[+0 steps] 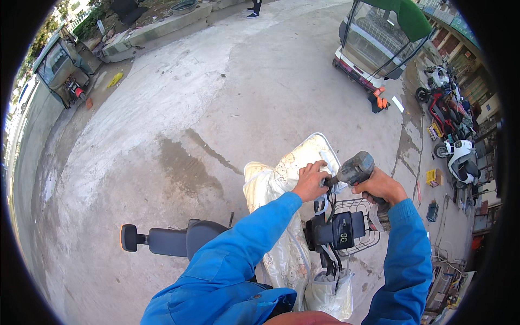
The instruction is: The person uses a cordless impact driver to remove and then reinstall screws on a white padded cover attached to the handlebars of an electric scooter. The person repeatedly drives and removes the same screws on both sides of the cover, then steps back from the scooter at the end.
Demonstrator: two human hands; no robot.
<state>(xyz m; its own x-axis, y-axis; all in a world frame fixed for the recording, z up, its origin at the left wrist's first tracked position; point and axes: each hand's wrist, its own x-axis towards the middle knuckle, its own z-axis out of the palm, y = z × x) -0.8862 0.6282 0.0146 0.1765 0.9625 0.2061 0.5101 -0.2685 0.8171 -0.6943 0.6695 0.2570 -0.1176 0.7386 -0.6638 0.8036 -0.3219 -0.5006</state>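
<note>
My right hand point(381, 187) is wrapped round the grip of a grey cordless drill point(355, 169), which points left. At its tip, the bent fingers of my left hand point(313, 182) are closed near the far end of the handlebar; whatever they pinch is too small to make out. Beneath that hand lies a cream quilted wind cover point(287, 187) with printed figures, draped over the front of an electric scooter. The scooter's lit display point(348, 230) sits mid-handlebar, with a wire basket point(357, 208) to its right. Its dark seat point(205, 235) is at the left.
A covered three-wheeler point(374, 46) stands at the far right, with orange and black items point(379, 101) behind it. Several parked scooters point(463, 160) and a yellow box point(433, 177) line the right side. Another three-wheeler point(59, 67) is far left, near a kerb point(162, 30). A person's legs point(255, 6) show beyond.
</note>
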